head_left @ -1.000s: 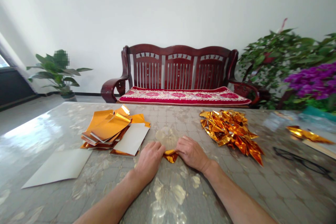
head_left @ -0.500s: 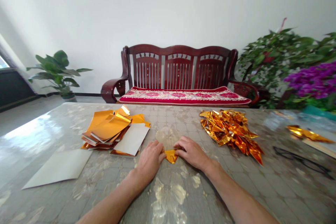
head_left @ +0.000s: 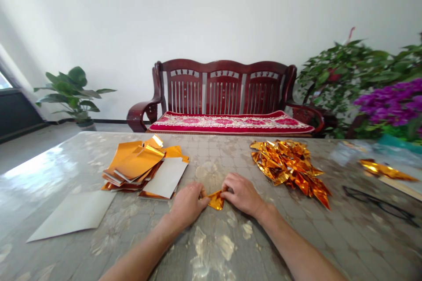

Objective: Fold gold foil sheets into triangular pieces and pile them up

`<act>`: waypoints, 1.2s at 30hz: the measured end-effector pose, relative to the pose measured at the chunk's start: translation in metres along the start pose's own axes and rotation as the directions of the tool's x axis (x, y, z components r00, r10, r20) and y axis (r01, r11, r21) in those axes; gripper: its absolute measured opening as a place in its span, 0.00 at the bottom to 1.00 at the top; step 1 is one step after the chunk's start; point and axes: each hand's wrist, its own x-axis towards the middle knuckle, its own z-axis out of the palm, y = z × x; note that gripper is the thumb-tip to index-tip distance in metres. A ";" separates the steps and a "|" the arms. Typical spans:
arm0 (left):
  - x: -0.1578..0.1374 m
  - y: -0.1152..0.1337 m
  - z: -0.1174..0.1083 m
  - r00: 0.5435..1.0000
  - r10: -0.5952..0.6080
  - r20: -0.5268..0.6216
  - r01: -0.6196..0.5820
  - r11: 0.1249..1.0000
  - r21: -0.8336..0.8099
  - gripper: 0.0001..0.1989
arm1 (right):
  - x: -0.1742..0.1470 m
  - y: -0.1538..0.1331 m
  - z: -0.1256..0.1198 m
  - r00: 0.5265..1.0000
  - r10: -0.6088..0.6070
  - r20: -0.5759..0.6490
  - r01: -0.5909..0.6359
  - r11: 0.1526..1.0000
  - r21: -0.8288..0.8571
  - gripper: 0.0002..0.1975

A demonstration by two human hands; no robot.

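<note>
Between my two hands, just above or on the tabletop, is a small folded piece of gold foil paper (head_left: 216, 200). My left hand (head_left: 189, 202) pinches its left end between thumb and curled fingers. At the right end, the fingers of my right hand (head_left: 242, 194) close on the foil paper too. Part of the piece is hidden by my fingertips. To the left lies a stack of gold foil sheets (head_left: 138, 160), with a sheet showing its white back (head_left: 167, 176) at its right side. A heap of folded gold foil pieces (head_left: 286, 162) lies to the right.
A loose white sheet (head_left: 74, 215) lies at the left of the patterned table (head_left: 138, 237). Black glasses (head_left: 379, 204), a gold foil piece (head_left: 389, 170) and clear plastic (head_left: 351, 151) are at the right. Behind the table stands a wooden bench (head_left: 224, 83) between plants.
My left fingers have curled in more, and the foil paper between my hands is tilted and creased differently. The whole view has shifted slightly.
</note>
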 end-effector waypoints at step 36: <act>0.007 0.003 0.017 0.983 -0.067 0.170 0.172 0.014 -0.985 0.26 | -0.001 -0.023 0.015 0.996 0.084 0.027 -0.086 0.853 0.515 0.22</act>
